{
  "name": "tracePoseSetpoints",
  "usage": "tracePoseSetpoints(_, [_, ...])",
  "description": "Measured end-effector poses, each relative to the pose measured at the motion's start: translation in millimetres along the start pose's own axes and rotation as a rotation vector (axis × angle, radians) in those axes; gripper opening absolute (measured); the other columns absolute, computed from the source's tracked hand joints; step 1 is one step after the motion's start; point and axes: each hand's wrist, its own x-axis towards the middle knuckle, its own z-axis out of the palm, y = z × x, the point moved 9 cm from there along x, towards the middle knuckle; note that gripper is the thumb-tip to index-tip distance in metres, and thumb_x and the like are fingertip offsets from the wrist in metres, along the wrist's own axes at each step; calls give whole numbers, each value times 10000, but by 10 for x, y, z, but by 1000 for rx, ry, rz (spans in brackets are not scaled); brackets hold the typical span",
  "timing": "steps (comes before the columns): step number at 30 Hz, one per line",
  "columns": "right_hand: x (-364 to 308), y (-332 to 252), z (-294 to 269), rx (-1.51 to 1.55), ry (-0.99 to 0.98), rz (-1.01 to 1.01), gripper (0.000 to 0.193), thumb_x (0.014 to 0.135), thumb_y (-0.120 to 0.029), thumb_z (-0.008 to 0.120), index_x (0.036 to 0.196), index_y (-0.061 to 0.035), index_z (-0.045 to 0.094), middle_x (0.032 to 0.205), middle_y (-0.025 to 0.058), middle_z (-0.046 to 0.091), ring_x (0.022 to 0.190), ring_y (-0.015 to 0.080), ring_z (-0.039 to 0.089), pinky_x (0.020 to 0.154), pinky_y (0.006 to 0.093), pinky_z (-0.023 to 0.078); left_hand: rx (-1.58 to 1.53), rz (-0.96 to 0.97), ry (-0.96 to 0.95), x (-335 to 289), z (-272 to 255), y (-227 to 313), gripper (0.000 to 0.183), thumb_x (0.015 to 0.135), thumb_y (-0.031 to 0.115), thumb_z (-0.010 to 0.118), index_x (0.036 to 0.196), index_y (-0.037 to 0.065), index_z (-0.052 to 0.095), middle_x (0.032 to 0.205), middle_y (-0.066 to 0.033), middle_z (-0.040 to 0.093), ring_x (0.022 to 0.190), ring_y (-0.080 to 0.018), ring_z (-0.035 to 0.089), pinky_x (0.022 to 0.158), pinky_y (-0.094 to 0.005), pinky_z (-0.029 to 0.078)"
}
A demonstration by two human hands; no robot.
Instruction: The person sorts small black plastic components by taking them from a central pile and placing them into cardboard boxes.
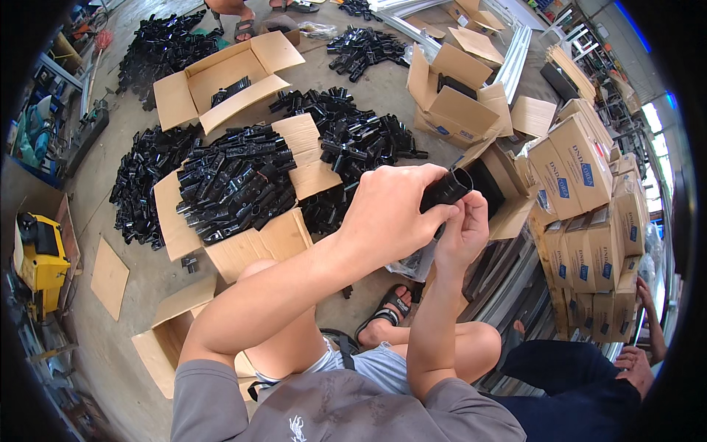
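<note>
My left hand [394, 210] is wrapped round a short black tube fitting [446, 190] and holds it up in front of me. Its round open end points to the right. My right hand [465, 228] is closed in a pinch against the rim of that end; whether a smaller piece sits between its fingertips is hidden. Just beyond the hands is an open cardboard box [519, 210] with dark contents. To the left, a heap of black tube fittings [239, 184] fills another open box with its flaps [258, 247] folded out.
More black fittings lie in loose piles [361, 136] on the floor. Open boxes [221, 74] stand farther off. Closed cartons [578, 177] are stacked at the right, beside long metal profiles [482, 276]. A seated person [574, 376] is close on my right; a yellow machine [43, 258] stands far left.
</note>
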Motion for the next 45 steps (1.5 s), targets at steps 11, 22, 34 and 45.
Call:
tracePoseSetpoints(11, [-71, 158, 50, 517, 66, 211, 207, 999, -38, 639, 1203, -10, 619, 1153, 80, 681, 1047, 146, 647, 943, 290, 511, -210, -156, -87, 22, 132, -68, 326, 828, 119, 816, 1112, -9, 720, 992, -124, 777, 928, -186, 756, 846, -314, 582])
tracePoseSetpoints(22, [-17, 208, 35, 567, -9, 307, 194, 1014, -22, 594, 1202, -15, 641, 1140, 85, 706, 1038, 159, 672, 944, 331, 544, -133, -111, -60, 9, 130, 4, 350, 816, 150, 820, 1118, 2, 723, 995, -156, 769, 885, -209, 759, 795, -306, 578])
tracePoseSetpoints(34, [-19, 209, -131, 389, -65, 210, 266, 1018, -38, 590, 1273, 37, 575, 1194, 127, 678, 1062, 182, 674, 960, 331, 557, -35, 17, 0, -64, 104, 45, 321, 808, 219, 785, 1077, 49, 739, 886, -157, 741, 784, -323, 727, 698, -380, 557])
tracePoseSetpoints(45, [68, 3, -150, 212, -88, 128, 162, 986, 20, 633, 1147, 31, 641, 1071, 58, 685, 981, 103, 642, 888, 258, 517, -9, 8, -35, -75, 44, 31, 326, 809, 217, 776, 1070, 26, 732, 894, -181, 736, 802, -352, 719, 705, -393, 563])
